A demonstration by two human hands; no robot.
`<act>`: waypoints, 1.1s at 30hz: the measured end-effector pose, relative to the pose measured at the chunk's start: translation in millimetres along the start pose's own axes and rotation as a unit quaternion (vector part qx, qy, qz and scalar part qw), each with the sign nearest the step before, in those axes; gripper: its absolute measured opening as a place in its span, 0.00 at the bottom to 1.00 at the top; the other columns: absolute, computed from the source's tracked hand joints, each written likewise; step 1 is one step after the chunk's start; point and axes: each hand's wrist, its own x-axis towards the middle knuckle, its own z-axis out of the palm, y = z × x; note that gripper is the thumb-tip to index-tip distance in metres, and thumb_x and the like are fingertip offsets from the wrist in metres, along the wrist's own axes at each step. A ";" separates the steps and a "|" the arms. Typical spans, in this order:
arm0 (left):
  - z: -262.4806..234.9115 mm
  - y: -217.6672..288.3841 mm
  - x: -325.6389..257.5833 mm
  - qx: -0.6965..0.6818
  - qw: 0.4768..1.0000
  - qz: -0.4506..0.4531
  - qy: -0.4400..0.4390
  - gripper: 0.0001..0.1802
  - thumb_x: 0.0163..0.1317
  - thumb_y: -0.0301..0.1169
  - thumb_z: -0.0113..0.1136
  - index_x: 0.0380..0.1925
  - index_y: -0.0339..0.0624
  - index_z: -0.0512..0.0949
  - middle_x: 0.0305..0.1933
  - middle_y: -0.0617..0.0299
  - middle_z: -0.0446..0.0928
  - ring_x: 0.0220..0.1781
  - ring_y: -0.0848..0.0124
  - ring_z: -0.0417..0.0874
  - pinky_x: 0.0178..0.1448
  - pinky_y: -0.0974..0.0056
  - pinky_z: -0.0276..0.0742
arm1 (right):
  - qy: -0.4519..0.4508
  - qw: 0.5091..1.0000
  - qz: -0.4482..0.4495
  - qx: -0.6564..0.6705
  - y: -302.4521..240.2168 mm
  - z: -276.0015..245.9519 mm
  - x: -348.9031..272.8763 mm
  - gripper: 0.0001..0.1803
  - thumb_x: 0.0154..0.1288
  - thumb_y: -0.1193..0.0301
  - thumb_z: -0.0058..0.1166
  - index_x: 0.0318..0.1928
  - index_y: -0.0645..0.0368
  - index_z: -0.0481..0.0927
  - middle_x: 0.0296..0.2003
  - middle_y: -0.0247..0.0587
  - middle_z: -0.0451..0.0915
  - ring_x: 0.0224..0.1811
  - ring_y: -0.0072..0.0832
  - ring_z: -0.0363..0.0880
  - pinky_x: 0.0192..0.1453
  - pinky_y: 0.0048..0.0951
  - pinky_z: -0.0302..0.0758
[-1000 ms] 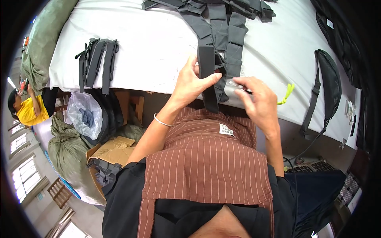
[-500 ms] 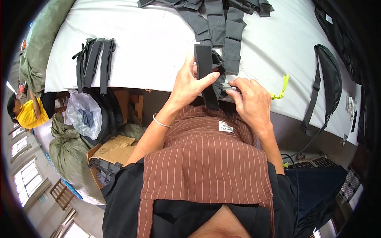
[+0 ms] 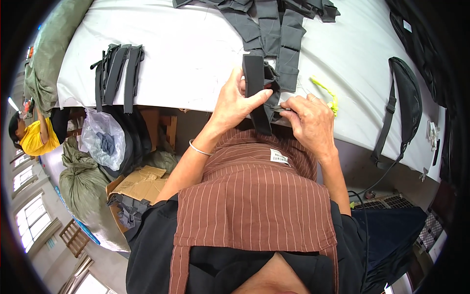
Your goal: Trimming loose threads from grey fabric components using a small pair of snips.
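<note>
**Both hands on a folded black strap piece at the table's near edge**

Far to the left of the hands, past the table end, a person in a yellow top (image 3: pixel 30 139) is bent over beside green sacks. Nearer, and left of the left hand, a bundle of black straps (image 3: pixel 117 73) lies on the white table (image 3: pixel 186 44); below it, under the table edge, sit a clear plastic bag (image 3: pixel 100 139) and an open cardboard box (image 3: pixel 132 181).

The left hand (image 3: pixel 238 100) is closed on a black strap piece (image 3: pixel 255 85), thumb pressed across its front and fingers wrapped behind, so that the piece stands roughly upright with its lower end hanging over the table edge toward the brown striped apron (image 3: pixel 249 196). A thin bracelet circles that wrist.

Just beyond the hands, further up the table, grey fabric panels (image 3: pixel 274 29) lie spread flat.

The right hand (image 3: pixel 309 120) is just right of the strap piece, fingers curled narrow around a small metal tool (image 3: pixel 275 108) whose tip meets the piece's right side; what kind of tool it is cannot be told. A yellow-green scrap (image 3: pixel 327 93) lies just beyond this hand, and well to its right a black waist bag (image 3: pixel 404 103) rests on the table with its strap trailing off the edge.
</note>
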 end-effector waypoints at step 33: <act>1.5 -0.9 -7.2 0.023 0.999 0.014 0.021 0.27 0.51 0.30 0.69 0.47 0.34 0.66 0.32 0.58 0.79 0.33 0.77 0.79 0.35 0.71 0.76 | -0.012 0.997 0.031 -0.076 -19.3 -2.2 0.9 0.08 0.51 0.69 0.60 0.30 0.57 0.77 0.25 0.38 0.78 0.29 0.37 0.76 0.35 0.37 0.70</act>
